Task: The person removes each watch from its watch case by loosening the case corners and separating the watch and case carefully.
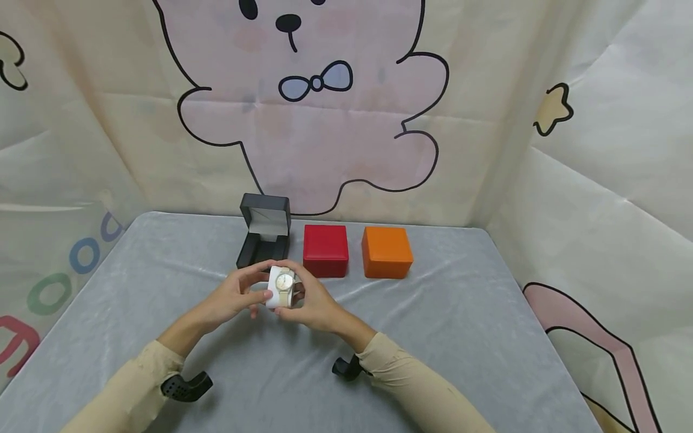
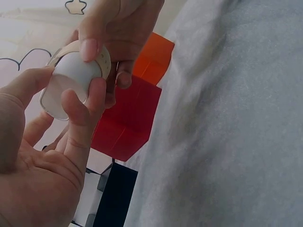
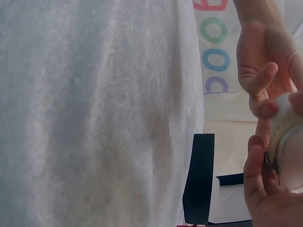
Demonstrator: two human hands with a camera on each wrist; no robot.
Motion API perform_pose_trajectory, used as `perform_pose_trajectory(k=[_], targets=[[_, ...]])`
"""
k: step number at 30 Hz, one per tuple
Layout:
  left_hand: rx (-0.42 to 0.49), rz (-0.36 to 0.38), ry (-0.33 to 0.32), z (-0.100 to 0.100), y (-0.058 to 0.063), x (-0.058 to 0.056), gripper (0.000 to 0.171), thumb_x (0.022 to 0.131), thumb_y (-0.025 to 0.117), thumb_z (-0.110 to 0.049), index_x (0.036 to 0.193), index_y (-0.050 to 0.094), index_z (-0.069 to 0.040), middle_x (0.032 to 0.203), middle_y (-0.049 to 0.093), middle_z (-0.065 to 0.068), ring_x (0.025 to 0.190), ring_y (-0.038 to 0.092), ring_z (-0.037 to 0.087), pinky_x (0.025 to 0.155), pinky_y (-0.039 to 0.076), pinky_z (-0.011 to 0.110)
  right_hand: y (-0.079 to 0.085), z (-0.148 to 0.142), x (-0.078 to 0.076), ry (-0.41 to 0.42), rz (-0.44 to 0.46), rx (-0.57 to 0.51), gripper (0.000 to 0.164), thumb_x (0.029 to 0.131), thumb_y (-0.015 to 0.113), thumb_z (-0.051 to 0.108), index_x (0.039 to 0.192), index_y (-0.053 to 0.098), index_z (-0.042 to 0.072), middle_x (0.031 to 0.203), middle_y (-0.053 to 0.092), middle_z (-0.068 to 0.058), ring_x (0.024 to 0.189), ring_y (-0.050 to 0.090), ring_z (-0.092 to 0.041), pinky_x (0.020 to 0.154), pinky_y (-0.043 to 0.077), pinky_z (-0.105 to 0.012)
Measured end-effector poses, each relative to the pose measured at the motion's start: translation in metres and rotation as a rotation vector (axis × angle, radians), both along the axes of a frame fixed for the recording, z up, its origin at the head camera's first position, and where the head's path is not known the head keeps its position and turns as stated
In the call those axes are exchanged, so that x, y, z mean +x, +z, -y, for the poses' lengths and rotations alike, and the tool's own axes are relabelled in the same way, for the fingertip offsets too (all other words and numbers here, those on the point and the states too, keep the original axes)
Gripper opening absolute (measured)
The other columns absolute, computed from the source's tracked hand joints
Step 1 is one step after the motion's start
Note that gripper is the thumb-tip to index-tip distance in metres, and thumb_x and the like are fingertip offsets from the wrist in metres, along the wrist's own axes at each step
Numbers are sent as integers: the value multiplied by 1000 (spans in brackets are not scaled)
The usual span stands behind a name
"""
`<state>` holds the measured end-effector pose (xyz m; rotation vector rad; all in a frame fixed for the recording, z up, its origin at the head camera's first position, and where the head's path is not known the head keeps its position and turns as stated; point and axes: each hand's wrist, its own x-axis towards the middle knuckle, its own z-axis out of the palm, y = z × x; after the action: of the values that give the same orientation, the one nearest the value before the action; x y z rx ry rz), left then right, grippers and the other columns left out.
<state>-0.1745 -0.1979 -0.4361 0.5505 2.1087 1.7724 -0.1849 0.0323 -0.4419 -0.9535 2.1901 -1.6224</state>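
A wristwatch with a round pale dial and a cream strap is wrapped around a white watch cushion, held up over the table. From the left, my left hand grips the cushion with thumb and fingers. My right hand pinches the watch and cushion from the other side. The left wrist view shows the smooth cushion end and the holed strap under a right-hand finger. Just behind my hands stands a black watch box, lid raised, its inside partly hidden.
A closed red box stands right of the black one, and a closed orange box beyond it. A grey cloth covers the table. Printed curtains hang behind and along both sides.
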Motion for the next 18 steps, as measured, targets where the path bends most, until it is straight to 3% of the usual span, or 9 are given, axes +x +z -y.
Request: perform_pose_trajectory(k=[8,18], targets=[[19,45,-10,5,-2,3,61,99,64,-11,152,36,-9,142,51,20,86,65,16,61,59,34,1,-4,-3,60,94,-38,87,80,83,1,152,37,22,139,52,-8,93,67,-7,79,56,-21],[53,54,-4,5,-3,4,61,99,64,-10,152,35,-9,141,52,13,85,65,16,63,59,35,0,-4,-1,10,84,-28,87,79,85,2,151,38,17,141,53,-6,93,67,-5,80,57,-21]])
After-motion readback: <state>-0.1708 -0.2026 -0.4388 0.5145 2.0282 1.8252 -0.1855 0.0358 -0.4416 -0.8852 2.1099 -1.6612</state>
